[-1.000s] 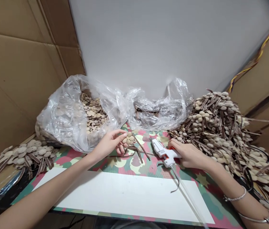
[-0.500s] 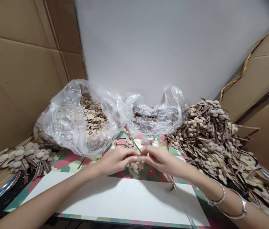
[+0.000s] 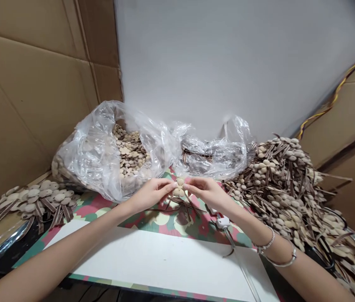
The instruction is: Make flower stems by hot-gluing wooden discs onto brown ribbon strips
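A beige fabric flower [image 3: 180, 189] with rounded petals is held up between my two hands, above the patterned cloth. My left hand [image 3: 155, 192] pinches its left petals between thumb and fingertips. From the other side, my right hand [image 3: 207, 191] pinches the right petals. Brown stitched ribbon strips [image 3: 187, 204] hang below the flower, though I cannot tell whether all of them are joined to it. Below my right wrist lies a small white device [image 3: 223, 222] with a pale cord running toward the front edge.
An open plastic bag [image 3: 94, 155] of beige flowers stands back left; another clear bag [image 3: 215, 155] holds dark ribbons. Ribboned flowers are heaped at right [image 3: 286, 188], with a smaller pile [image 3: 43, 199] at left. A white board [image 3: 152, 256] lies in front. Cardboard [image 3: 32, 84] walls the left side.
Both hands have risen slightly and moved a little apart. The flower has come up from below the fingers and now faces me, ribbons hanging under it. The view has shifted slightly.
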Demonstrator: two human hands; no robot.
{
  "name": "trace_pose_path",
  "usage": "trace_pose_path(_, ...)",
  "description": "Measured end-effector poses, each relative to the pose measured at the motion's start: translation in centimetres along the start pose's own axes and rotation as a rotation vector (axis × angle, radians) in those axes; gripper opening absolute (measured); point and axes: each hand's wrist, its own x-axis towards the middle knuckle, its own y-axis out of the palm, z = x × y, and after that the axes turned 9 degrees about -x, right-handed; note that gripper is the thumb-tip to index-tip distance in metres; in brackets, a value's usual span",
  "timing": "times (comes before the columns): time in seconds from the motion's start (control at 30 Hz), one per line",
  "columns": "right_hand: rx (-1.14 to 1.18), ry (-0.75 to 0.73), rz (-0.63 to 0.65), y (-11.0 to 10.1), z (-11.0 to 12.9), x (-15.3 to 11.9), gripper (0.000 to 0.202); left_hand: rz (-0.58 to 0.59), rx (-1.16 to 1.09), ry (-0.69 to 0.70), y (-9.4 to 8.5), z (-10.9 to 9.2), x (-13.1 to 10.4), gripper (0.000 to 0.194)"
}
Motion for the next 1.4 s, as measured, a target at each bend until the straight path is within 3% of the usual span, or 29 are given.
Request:
trace_pose_path(0.17,-0.045,-0.038,0.031,0.0,-0.3,0.9,0.035,-0.069,-0.015,-0.009,-0.1,0.9,0.4,0.037)
trace_pose_path(0.33,-0.56,-0.024,0.053,-0.6,-2.3,1.2,0.028,-0.154,-0.077,-0.027,-0.1,1.3,0.7,0.038)
trace_pose_path(0.57,-0.751,0.036,0.014,2.6,-3.8,1.3,0.011,-0.231,-0.137,-0.044,0.0,1.5,0.8,0.035)
trace_pose_path(0.67,-0.749,0.074,-0.003,3.1,-3.9,1.7,0.013,-0.242,-0.193,-0.044,-0.1,1.2,0.8,0.036)
trace_pose_path(0.83,-0.588,0.084,0.076,1.7,-3.7,2.1,0.014,-0.204,-0.275,-0.076,-0.2,0.6,0.6,0.038)
trace_pose_path(1.03,-0.299,0.01,0.261,-0.6,-2.2,1.5,0.017,0.094,-0.099,0.012,0.0,0.1,-0.1,0.033)
trace_pose_path(1.13,-0.087,0.03,0.304,-1.2,-1.8,1.0,0.019,0.178,-0.029,0.009,0.3,-0.1,-0.3,0.035)
trace_pose_path(1.27,0.262,0.096,0.28,-1.1,-1.7,0.7,0.015,0.21,-0.004,0.031,0.9,-0.3,-0.5,0.036)
trace_pose_path(1.4,0.463,0.104,0.16,-0.3,-1.4,0.8,0.014,0.185,0.017,0.072,1.3,-0.5,-0.7,0.034)
